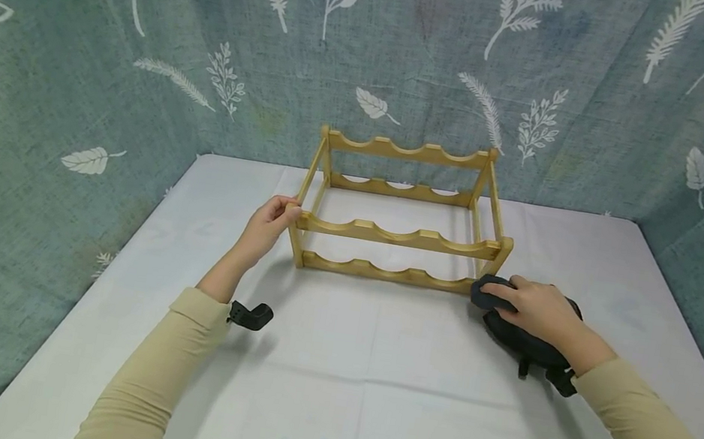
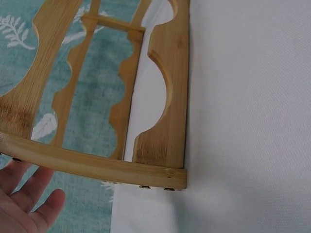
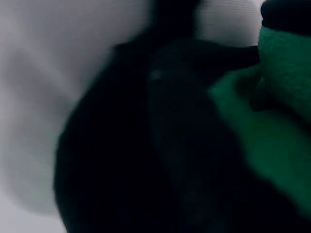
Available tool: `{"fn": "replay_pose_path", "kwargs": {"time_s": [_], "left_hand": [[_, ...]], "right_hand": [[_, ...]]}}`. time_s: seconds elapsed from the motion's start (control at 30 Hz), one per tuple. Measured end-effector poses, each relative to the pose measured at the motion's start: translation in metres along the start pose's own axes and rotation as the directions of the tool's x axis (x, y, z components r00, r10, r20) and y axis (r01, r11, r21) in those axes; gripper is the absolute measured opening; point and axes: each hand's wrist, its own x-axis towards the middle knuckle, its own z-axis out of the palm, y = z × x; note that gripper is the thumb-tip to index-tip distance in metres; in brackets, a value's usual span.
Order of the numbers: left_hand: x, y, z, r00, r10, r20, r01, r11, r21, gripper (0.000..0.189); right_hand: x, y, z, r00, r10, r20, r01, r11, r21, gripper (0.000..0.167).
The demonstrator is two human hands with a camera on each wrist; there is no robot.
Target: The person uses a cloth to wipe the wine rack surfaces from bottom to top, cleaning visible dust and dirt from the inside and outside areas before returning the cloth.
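A wooden rack [image 1: 399, 236] with two tiers of scalloped rails stands at the back of the table. My left hand [image 1: 269, 224] holds its left front corner. In the left wrist view, the fingers [image 2: 29, 194] lie just below the rack's side post [image 2: 97, 162]. At the rack's right front foot, my right hand [image 1: 539, 310] grips a dark, rounded, shoe-like item [image 1: 514, 341] from above, fingers curled over one of its two lobes. The right wrist view is dark and blurred, filled by this item [image 3: 126, 160]; a green surface beside it is unclear.
The table [image 1: 323, 412] is covered with a creased white cloth. A teal curtain [image 1: 412, 92] with white leaf prints hangs right behind the rack and along both sides. A small black camera [image 1: 251, 316] sits on the left wrist.
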Motion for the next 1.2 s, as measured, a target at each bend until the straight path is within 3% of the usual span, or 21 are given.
{"fn": "replay_pose_path", "kwargs": {"time_s": [0.13, 0.3, 0.5, 0.67, 0.8, 0.93, 1.07, 1.2], "left_hand": [[0.001, -0.001, 0.0, 1.0, -0.001, 0.003, 0.001, 1.0, -0.009, 0.039], [0.001, -0.001, 0.0, 1.0, 0.002, 0.0, -0.002, 1.0, -0.011, 0.038], [0.002, -0.003, 0.001, 1.0, -0.007, -0.008, 0.007, 1.0, -0.011, 0.037], [0.008, -0.012, -0.001, 1.0, 0.002, -0.003, -0.002, 1.0, -0.019, 0.036], [0.014, -0.024, -0.002, 1.0, 0.015, -0.001, -0.015, 1.0, -0.019, 0.037], [0.015, -0.028, -0.002, 1.0, 0.027, -0.007, -0.027, 1.0, -0.004, 0.044], [0.015, -0.029, -0.002, 0.999, 0.032, -0.013, -0.032, 0.999, -0.005, 0.043], [0.015, -0.027, -0.001, 1.0, 0.008, -0.011, -0.008, 1.0, -0.021, 0.039]], "right_hand": [[-0.002, 0.002, 0.009, 0.99, 0.038, 0.134, -0.042, 0.999, 0.026, 0.038], [-0.002, 0.004, 0.011, 0.985, 0.051, 0.166, -0.058, 0.998, 0.037, 0.038], [-0.003, 0.002, -0.003, 0.993, 0.064, 0.098, -0.07, 0.996, 0.06, 0.038], [-0.002, 0.002, -0.027, 0.998, 0.054, -0.039, -0.05, 0.994, 0.096, 0.041], [0.0, 0.004, -0.043, 0.985, 0.015, -0.173, 0.0, 0.996, 0.087, 0.046], [0.002, 0.006, -0.049, 0.967, -0.02, -0.252, 0.039, 0.997, 0.07, 0.052], [0.004, 0.004, -0.042, 0.968, -0.032, -0.248, 0.043, 0.998, 0.037, 0.051], [0.003, 0.0, -0.025, 0.989, -0.01, -0.151, 0.014, 0.999, 0.028, 0.044]]}}
